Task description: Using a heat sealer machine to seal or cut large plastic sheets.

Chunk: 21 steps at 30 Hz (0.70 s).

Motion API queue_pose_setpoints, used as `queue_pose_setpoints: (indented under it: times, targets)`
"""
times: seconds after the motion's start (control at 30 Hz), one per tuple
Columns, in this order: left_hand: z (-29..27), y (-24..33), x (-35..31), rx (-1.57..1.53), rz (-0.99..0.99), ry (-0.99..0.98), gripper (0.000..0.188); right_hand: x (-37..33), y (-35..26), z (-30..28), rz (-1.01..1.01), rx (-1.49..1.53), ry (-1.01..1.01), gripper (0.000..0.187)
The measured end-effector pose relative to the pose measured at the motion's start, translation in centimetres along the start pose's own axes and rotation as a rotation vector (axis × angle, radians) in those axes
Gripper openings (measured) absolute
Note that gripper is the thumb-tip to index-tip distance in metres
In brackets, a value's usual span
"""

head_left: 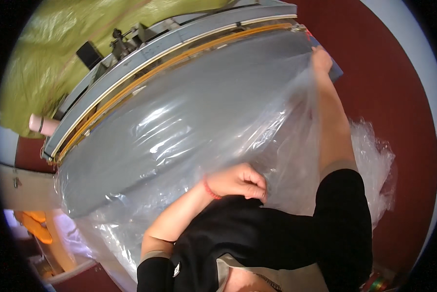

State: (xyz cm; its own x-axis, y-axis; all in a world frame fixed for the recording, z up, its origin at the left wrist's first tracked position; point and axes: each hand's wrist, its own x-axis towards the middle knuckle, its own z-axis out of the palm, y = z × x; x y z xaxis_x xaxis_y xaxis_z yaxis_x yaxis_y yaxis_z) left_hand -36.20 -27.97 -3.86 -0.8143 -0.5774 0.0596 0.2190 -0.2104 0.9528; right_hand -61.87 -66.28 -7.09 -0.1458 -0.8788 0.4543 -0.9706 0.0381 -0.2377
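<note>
A wide sheet of clear plastic film spreads over a grey work table, its surface creased and shining. My right arm is stretched far forward, and my right hand pinches the film near the table's far right corner, where folds run down from the fingers. Close to my body, my left hand, with a red bracelet at the wrist, is curled in over the film's near part. Whatever its fingers may hold is hidden.
Along the table's far side runs a long metal bar machine with an orange strip. A pink cylinder sits at its left end. Crumpled film lies on the red floor at right. An orange thing shows at lower left.
</note>
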Motion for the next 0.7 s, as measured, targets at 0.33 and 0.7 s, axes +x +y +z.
queue_pose_setpoints:
  times: [0.33, 0.7]
  targets:
    - [-1.1, -4.3, 4.1, 0.180, -0.035, 0.728, 0.035, -0.3, -1.4, 0.0, -0.009, -0.018, -0.019, 0.031]
    - [5.2, 5.8, -20.5, 0.217, 0.939, 0.733, 0.038, 0.2, -1.0, 0.0, -0.021, 0.002, -0.042, 0.031]
